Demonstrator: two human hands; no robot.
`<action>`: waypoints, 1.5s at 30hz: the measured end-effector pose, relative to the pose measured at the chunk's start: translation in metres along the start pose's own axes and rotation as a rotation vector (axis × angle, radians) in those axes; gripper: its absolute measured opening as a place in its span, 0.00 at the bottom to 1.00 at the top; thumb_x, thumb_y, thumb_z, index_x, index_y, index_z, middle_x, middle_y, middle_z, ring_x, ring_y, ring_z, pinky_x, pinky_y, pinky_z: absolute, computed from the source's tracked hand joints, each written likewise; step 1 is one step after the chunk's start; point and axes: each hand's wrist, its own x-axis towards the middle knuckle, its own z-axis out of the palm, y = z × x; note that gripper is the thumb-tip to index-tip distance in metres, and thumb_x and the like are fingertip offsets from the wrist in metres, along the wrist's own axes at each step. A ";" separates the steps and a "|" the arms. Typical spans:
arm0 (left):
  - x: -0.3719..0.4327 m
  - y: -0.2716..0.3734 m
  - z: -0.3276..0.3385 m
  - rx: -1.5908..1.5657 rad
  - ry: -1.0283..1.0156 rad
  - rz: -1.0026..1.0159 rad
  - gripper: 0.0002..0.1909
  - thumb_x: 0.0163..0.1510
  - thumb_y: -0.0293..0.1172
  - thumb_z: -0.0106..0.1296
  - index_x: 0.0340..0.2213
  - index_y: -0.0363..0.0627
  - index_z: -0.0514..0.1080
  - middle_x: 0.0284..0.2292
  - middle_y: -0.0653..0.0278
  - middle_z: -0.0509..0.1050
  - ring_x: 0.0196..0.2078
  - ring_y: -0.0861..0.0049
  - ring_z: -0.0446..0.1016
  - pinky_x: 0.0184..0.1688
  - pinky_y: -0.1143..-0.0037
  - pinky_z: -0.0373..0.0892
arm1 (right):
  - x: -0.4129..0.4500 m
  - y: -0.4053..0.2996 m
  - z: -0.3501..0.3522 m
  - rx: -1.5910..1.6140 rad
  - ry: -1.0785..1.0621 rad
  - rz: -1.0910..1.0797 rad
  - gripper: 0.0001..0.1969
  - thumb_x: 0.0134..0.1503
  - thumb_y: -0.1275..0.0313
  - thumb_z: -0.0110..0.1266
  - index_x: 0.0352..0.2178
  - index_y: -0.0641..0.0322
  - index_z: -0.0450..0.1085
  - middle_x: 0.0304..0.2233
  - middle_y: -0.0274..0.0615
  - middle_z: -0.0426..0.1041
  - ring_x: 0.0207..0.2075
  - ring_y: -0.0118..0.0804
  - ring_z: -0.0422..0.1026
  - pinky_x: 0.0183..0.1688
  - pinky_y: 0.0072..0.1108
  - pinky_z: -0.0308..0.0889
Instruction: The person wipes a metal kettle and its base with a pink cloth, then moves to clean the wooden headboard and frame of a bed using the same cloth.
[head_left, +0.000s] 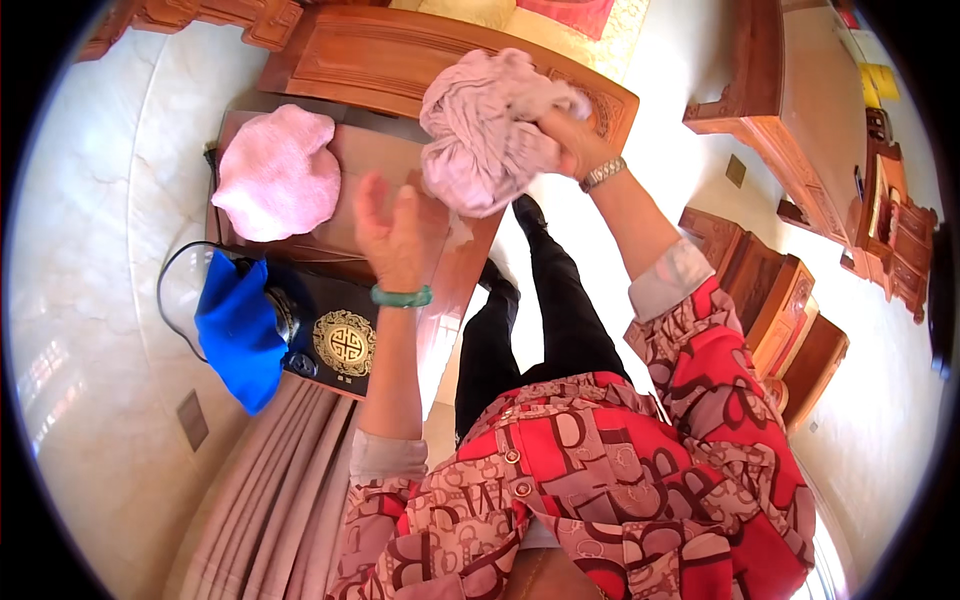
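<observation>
Bunched in my right hand (574, 142) is a crumpled pale pink cloth (487, 131), lifted at the upper middle of the head view. My left hand (390, 232) is raised with its fingers apart and nothing in it, left of that cloth and over a brown wooden cabinet top (379, 154). A fluffy pink cloth (277, 176) lies heaped at the cabinet's left part. Nearer me, a blue cloth (236, 330) drapes over part of a dark object beside a black tray-like surface (319, 326) with a gold round emblem.
A carved wooden seat back or panel (375, 60) stands beyond the cabinet. A black cord (161, 285) loops at the left. Pinkish curtains (262, 487) hang at the lower left. To the right are a large carved wooden table (806, 127) and wooden furniture (780, 292) by the floor.
</observation>
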 end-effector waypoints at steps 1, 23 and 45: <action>0.003 -0.022 0.000 0.003 -0.004 -0.091 0.26 0.49 0.24 0.55 0.50 0.37 0.60 0.46 0.59 0.66 0.48 0.74 0.64 0.50 0.76 0.62 | 0.005 -0.004 0.003 -0.002 -0.025 0.007 0.22 0.58 0.59 0.46 0.47 0.64 0.63 0.44 0.43 0.69 0.45 0.35 0.70 0.50 0.26 0.66; 0.119 -0.029 0.049 0.231 0.516 -0.211 0.20 0.52 0.31 0.49 0.46 0.36 0.62 0.39 0.57 0.67 0.41 0.72 0.66 0.47 0.72 0.63 | 0.077 -0.014 0.019 -1.753 -0.078 -0.987 0.41 0.32 0.53 0.66 0.52 0.32 0.59 0.56 0.56 0.53 0.53 0.66 0.54 0.50 0.56 0.49; 0.169 -0.083 0.085 0.164 0.674 -0.280 0.32 0.60 0.50 0.37 0.52 0.31 0.51 0.45 0.47 0.64 0.45 0.63 0.63 0.51 0.69 0.59 | 0.072 -0.056 -0.006 -2.066 -0.265 -0.986 0.36 0.41 0.56 0.60 0.55 0.38 0.58 0.51 0.52 0.59 0.51 0.57 0.57 0.50 0.51 0.52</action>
